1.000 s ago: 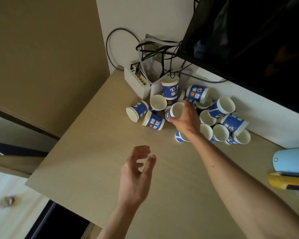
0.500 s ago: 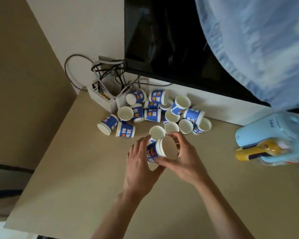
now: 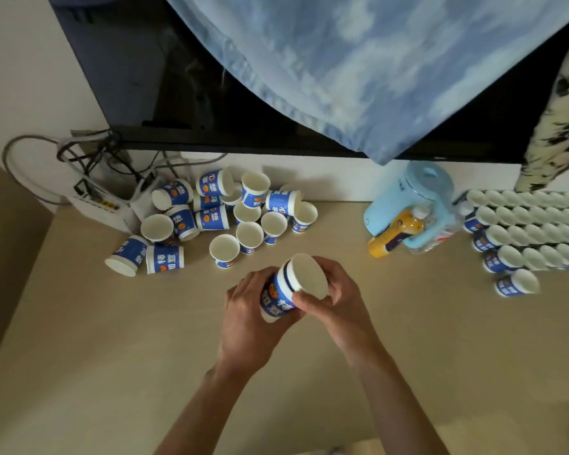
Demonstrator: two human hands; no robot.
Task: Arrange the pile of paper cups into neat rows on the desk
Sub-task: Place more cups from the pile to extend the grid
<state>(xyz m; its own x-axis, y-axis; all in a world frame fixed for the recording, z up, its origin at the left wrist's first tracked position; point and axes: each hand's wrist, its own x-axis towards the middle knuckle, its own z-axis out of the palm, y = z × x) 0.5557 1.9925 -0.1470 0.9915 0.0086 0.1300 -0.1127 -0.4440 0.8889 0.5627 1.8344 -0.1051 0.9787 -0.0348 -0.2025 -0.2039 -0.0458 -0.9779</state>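
Holds nested paper cups (image 3: 278, 298) in both grips just above mid-bench (image 3: 128, 356), tilted, open mouth facing up and to the right. Looks like 2 cups, 1 inside the other; cannot confirm the count. Wraps left grip (image 3: 245, 311) round the blue lower wall, fingers curled behind it. Pinches the white upper rim with right grip (image 3: 337, 307), thumb on the near side, fingers over the far edge.

Logs loose pile of cups (image 3: 230, 213) at the back of the bench against the wall, left of centre: some upright, some on their sides, several touching. Logs 2 tipped cups at the pile's left edge, near a white router (image 3: 101, 210) with tangled cables (image 3: 89, 156).

Finds arranged rows of cups (image 3: 536, 231) at far right, upright, rims touching, running off frame; 1 single cup (image 3: 516, 284) in front of the nearest row. Logs light-blue kettle (image 3: 421, 198) between pile and rows, yellow bottle (image 3: 393, 239) lying against it. Sees dark TV screen (image 3: 178, 93) above, partly draped by blue cloth (image 3: 375, 67).
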